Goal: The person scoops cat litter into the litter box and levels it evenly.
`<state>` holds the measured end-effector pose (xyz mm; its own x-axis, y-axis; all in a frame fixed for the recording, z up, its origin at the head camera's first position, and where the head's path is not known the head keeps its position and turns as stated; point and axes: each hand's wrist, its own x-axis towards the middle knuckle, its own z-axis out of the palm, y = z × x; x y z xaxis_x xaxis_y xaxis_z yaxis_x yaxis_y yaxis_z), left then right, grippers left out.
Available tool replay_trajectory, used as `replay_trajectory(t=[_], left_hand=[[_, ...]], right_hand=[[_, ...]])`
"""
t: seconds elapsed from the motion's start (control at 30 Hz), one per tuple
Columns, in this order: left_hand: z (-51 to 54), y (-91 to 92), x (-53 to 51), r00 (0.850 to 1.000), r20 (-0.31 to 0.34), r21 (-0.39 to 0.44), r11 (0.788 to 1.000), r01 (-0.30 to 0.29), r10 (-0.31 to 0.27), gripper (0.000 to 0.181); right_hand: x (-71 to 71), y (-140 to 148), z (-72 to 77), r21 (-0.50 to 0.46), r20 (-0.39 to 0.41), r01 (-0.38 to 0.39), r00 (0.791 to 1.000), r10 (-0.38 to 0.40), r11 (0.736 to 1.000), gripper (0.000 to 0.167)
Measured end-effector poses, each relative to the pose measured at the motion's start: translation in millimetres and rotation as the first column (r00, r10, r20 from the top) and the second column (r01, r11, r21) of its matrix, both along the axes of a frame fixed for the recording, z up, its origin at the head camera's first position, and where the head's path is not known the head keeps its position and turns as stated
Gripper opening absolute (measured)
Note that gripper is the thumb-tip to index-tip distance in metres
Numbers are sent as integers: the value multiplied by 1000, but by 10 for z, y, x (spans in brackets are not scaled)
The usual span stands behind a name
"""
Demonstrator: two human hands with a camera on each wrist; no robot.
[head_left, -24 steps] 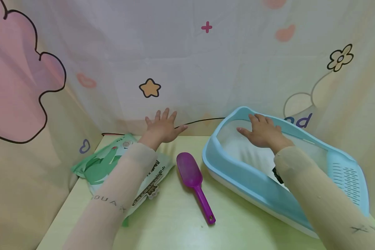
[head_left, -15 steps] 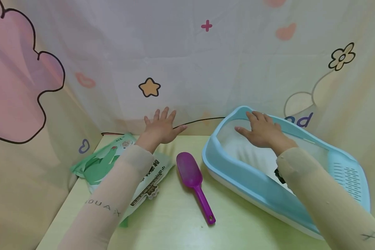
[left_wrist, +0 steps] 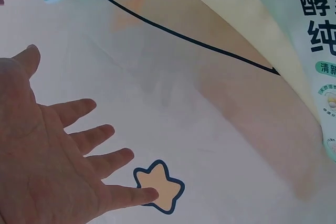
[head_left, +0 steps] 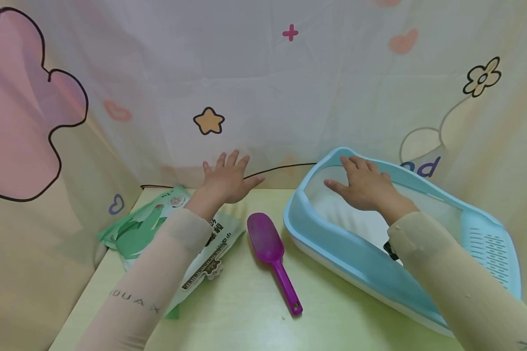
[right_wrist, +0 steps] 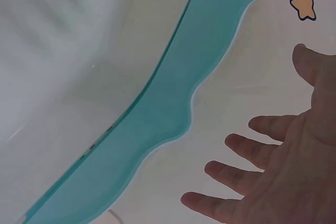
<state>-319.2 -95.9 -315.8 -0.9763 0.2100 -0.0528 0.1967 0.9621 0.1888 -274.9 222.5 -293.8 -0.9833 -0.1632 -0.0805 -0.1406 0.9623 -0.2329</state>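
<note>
My left hand (head_left: 226, 183) is held out in the air with fingers spread, above the far end of a green and white printed bag (head_left: 140, 231). It holds nothing; the left wrist view shows the bare palm and part of the bag (left_wrist: 320, 61). Over a blue-rimmed white litter box (head_left: 334, 239) hovers my right hand (head_left: 366, 185), fingers spread too and nothing in it. In the right wrist view the box's blue rim (right_wrist: 173, 93) runs beside the fingers. A purple scoop (head_left: 268, 243) lies on the table between bag and box, touched by neither hand.
The pale table (head_left: 228, 321) ends at a patterned curtain (head_left: 254, 87), which hangs behind and at both sides. A slotted blue panel (head_left: 492, 248) forms the right end of the box. My right forearm covers part of the box.
My right hand has drifted slightly left over the litter box, and the left forearm has shifted a little. The view has tilted slightly. Bag, scoop and box stay in place.
</note>
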Motion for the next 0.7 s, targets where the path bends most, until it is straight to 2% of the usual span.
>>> replay_trajectory(t=[0.2,0.4,0.7], left_hand=[[-6,-37,84,1000,16,38,999,19,-19,84],[-21,-90,178,999,1,49,997,55,-55,83],[-163,-319,340,995,-41,67,994,91,-88,78]], right_hand=[[70,-80,36,0,-23,-10,1000,10,1000,96],[154,-161,37,-3,-49,-28,998,28,1000,94],[311,-287,41,-21,-90,-84,993,82,996,87]])
